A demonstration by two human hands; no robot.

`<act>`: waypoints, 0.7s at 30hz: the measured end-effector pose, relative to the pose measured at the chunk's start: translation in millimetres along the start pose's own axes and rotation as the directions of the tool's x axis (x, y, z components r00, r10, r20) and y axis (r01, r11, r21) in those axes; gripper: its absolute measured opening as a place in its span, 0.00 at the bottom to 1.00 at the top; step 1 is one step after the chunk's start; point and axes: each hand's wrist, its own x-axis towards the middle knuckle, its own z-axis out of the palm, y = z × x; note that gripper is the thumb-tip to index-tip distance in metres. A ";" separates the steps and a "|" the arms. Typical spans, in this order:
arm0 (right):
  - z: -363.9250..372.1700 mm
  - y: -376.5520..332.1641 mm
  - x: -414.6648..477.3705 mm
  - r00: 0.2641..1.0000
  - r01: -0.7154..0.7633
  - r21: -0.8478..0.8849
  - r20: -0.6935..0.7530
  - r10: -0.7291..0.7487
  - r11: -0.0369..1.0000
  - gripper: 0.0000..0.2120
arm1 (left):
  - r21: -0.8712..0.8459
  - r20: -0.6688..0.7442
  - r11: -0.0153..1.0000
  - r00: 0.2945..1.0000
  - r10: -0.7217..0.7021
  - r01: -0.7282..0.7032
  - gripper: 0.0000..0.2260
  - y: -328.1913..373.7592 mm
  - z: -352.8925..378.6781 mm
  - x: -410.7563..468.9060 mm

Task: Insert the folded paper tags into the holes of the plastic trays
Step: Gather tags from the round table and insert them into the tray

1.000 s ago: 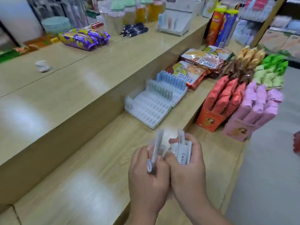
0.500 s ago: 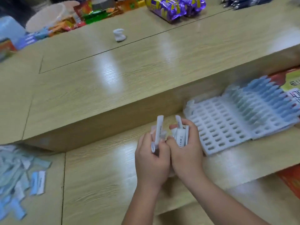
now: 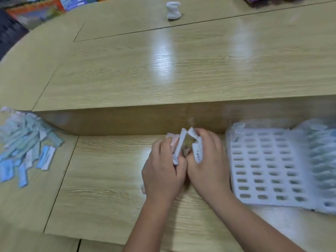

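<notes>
My left hand and my right hand are pressed together over the lower wooden shelf. Each grips white folded paper tags: the left holds one upright tag, the right a small bunch of tags with a barcode showing. A white plastic tray with rows of oblong holes lies just right of my right hand. Its right part, blurred, carries rows of inserted tags.
A loose pile of blue and white paper tags lies at the left on the lower shelf. A higher wooden counter runs behind, its front wall close to my hands. A small white object stands on it far back.
The view has swung left and down, away from the snack displays, so the tag pile at the left now shows. My hands stay together holding the tags, now lower and beside the tray.
</notes>
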 end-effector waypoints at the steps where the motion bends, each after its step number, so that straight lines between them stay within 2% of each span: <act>1: 2.2 1.9 1.7 1.000 0.019 -0.063 0.011 -0.018 0.998 0.23 | 0.028 0.016 0.999 0.999 0.029 -0.029 0.18 -2.8 2.6 1.2; 3: 4.0 4.4 3.6 0.999 0.044 -0.153 -0.009 -0.045 0.987 0.22 | 0.058 0.067 0.997 0.997 0.049 -0.053 0.20 -4.9 6.1 4.2; 6: 5.9 2.8 2.8 0.997 0.034 -0.201 -0.064 -0.048 0.979 0.24 | 0.024 0.078 1.000 0.997 0.013 -0.015 0.24 -7.0 5.5 8.7; 9: 9.8 3.1 -2.0 0.994 -0.048 -0.260 -0.103 0.021 0.964 0.32 | -0.053 0.115 0.998 0.993 -0.027 0.033 0.29 -14.8 0.9 11.6; 13: 14.9 1.8 -6.6 0.994 -0.068 -0.326 -0.107 0.035 0.943 0.39 | -0.224 0.132 0.969 0.988 -0.075 0.103 0.34 -25.5 -4.9 16.1; 15: 14.0 1.9 -6.0 0.992 -0.058 -0.262 -0.125 0.026 0.963 0.37 | -0.255 0.166 0.963 0.985 -0.043 0.085 0.35 -27.2 -6.9 17.0; 17: 10.8 2.9 -5.0 0.985 -0.005 -0.161 -0.169 -0.022 0.987 0.30 | -0.233 0.172 0.972 0.984 0.054 -0.013 0.33 -28.6 -6.4 15.8; 19: 7.6 2.4 -5.5 0.979 0.039 -0.040 -0.199 -0.046 0.998 0.22 | -0.261 0.117 0.958 0.981 0.154 -0.119 0.28 -29.7 -5.1 12.8; 21: 4.3 -1.7 -8.4 0.978 0.054 0.037 -0.205 -0.045 0.998 0.18 | -0.353 -0.016 0.917 0.981 0.193 -0.186 0.21 -26.7 -7.5 10.9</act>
